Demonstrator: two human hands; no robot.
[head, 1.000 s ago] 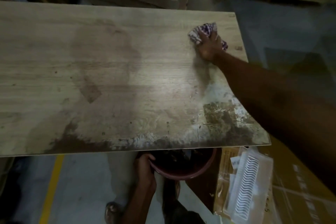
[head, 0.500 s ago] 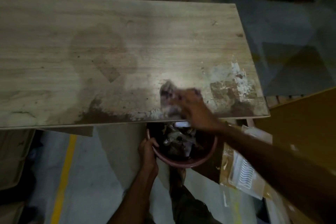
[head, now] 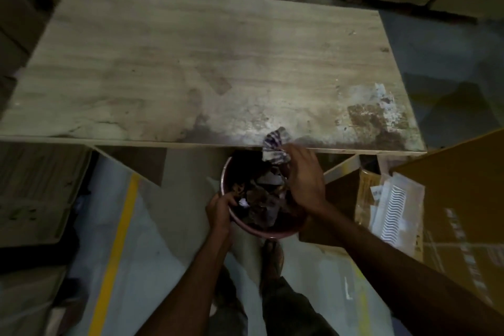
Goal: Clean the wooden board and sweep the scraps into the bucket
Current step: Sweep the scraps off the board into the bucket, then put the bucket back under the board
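A long pale wooden board (head: 191, 68) fills the upper half of the view, with dark stains and white residue (head: 376, 114) near its front right corner. Just below the board's front edge hangs a pink bucket (head: 261, 232) holding dark scraps (head: 259, 194). My left hand (head: 219, 211) grips the bucket's left rim. My right hand (head: 305, 177) is over the bucket, closed on a purple-and-white checked cloth (head: 275, 144) that lies across the board's front edge.
A yellow line (head: 117, 251) runs along the grey floor on the left. Cardboard boxes (head: 463, 199) and a plastic packet (head: 395, 207) sit at the right. Stacked boards and boxes stand behind and left of the board. My foot (head: 272, 256) is under the bucket.
My right hand swept the cloth from the board's far right side down to the front edge and over the bucket. The view pulled back and the bucket now shows fully.
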